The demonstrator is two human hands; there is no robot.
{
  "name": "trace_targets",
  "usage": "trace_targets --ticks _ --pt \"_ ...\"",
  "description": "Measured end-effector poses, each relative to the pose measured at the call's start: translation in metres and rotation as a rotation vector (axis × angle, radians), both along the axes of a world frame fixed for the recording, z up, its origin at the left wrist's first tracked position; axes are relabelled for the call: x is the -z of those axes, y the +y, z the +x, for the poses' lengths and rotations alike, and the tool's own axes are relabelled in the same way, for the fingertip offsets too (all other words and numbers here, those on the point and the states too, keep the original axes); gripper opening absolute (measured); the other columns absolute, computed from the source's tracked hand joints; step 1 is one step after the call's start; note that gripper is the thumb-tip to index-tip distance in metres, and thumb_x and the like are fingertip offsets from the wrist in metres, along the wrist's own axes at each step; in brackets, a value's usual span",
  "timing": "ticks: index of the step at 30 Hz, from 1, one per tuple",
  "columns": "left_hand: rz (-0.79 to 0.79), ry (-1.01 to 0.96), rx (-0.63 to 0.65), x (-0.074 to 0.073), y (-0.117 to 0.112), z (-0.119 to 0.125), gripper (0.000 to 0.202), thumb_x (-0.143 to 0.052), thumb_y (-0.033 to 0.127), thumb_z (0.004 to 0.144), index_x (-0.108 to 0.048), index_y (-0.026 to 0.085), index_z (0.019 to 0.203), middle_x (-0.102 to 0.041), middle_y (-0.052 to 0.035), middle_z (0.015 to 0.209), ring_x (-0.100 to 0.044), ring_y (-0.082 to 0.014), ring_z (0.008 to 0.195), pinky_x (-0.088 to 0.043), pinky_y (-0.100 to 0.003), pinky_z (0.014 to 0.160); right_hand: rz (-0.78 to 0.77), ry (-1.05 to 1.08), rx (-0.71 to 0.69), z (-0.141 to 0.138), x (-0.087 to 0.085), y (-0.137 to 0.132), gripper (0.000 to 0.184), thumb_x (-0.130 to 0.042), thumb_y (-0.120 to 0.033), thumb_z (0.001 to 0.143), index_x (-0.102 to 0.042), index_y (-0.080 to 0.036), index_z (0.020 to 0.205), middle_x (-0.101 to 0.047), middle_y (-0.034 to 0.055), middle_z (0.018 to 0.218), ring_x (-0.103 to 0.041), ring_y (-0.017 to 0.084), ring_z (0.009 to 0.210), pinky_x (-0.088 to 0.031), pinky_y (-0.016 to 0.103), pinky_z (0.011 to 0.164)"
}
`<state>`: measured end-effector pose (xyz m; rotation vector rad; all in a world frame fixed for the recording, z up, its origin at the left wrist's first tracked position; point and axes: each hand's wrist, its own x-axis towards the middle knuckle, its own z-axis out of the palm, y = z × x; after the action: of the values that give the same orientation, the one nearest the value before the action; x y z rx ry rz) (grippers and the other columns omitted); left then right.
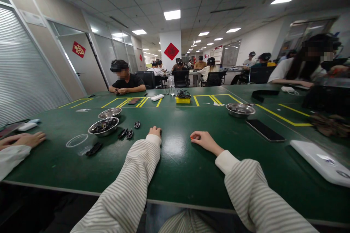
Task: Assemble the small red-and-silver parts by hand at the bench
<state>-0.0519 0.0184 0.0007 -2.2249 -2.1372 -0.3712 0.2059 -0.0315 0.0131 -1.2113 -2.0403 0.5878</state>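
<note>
Both my arms in striped sleeves reach out over the green table. My left hand rests knuckles-up on the table, fingers curled under into a fist, and I cannot see anything in it. My right hand lies on the table a little to the right, fingers curled, pinching a tiny orange-red thing at its fingertips. A few small black parts lie just left of my left hand. Beyond them stands a metal bowl holding several black parts.
A second metal bowl sits behind the first, a third at right. A clear plastic lid, a black phone and a white device lie on the table. Another person's hand rests at left. People sit at far tables.
</note>
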Motion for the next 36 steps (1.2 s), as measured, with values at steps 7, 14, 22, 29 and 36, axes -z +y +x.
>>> trace_targets --ticks 7,14,22,29,36 --pt "0.046 -0.249 0.637 0.01 -0.025 0.068 0.026 -0.054 0.017 0.068 -0.054 0.018 0.094 -0.057 -0.0019 0.08 -0.05 -0.0134 0.077 -0.04 -0.026 0.074 -0.03 0.087 0.03 -0.004 -0.001 0.001 0.015 -0.06 -0.023 0.057 -0.062 -0.015 0.069 -0.063 0.0015 0.063 -0.055 0.012 0.056 -0.042 0.023 0.058" --pt "0.07 -0.261 0.617 0.008 -0.031 0.087 0.018 -0.056 0.022 0.066 -0.059 0.017 0.084 -0.056 -0.003 0.075 -0.05 -0.0145 0.072 -0.04 -0.027 0.069 -0.067 0.103 0.085 -0.005 0.003 0.002 0.011 -0.059 -0.019 0.055 -0.064 -0.016 0.064 -0.063 0.0021 0.061 -0.058 0.014 0.059 -0.043 0.024 0.059" --pt "0.132 -0.308 0.592 0.007 -0.028 0.082 0.011 -0.058 0.025 0.065 -0.061 0.019 0.074 -0.055 -0.002 0.073 -0.05 -0.013 0.069 -0.04 -0.026 0.068 -0.196 0.256 0.009 -0.01 0.003 -0.002 0.021 -0.06 -0.027 0.058 -0.064 -0.013 0.073 -0.065 0.0045 0.064 -0.058 0.013 0.054 -0.046 0.024 0.056" --pt "0.217 -0.338 0.601 -0.001 -0.036 0.082 0.013 -0.055 0.025 0.069 -0.059 0.018 0.078 -0.055 -0.0014 0.071 -0.05 -0.0124 0.069 -0.04 -0.025 0.068 -0.235 0.402 0.027 -0.012 0.004 -0.001 0.024 -0.063 -0.031 0.057 -0.061 -0.011 0.07 -0.061 0.0026 0.055 -0.055 0.011 0.046 -0.045 0.023 0.05" --pt "0.314 -0.335 0.656 0.001 -0.035 0.08 0.013 -0.052 0.027 0.071 -0.058 0.019 0.079 -0.055 -0.0008 0.071 -0.049 -0.0115 0.067 -0.04 -0.024 0.067 -0.325 0.539 0.008 -0.014 0.003 -0.002 0.032 -0.064 -0.036 0.055 -0.063 -0.01 0.074 -0.064 0.0046 0.061 -0.059 0.013 0.054 -0.049 0.027 0.058"
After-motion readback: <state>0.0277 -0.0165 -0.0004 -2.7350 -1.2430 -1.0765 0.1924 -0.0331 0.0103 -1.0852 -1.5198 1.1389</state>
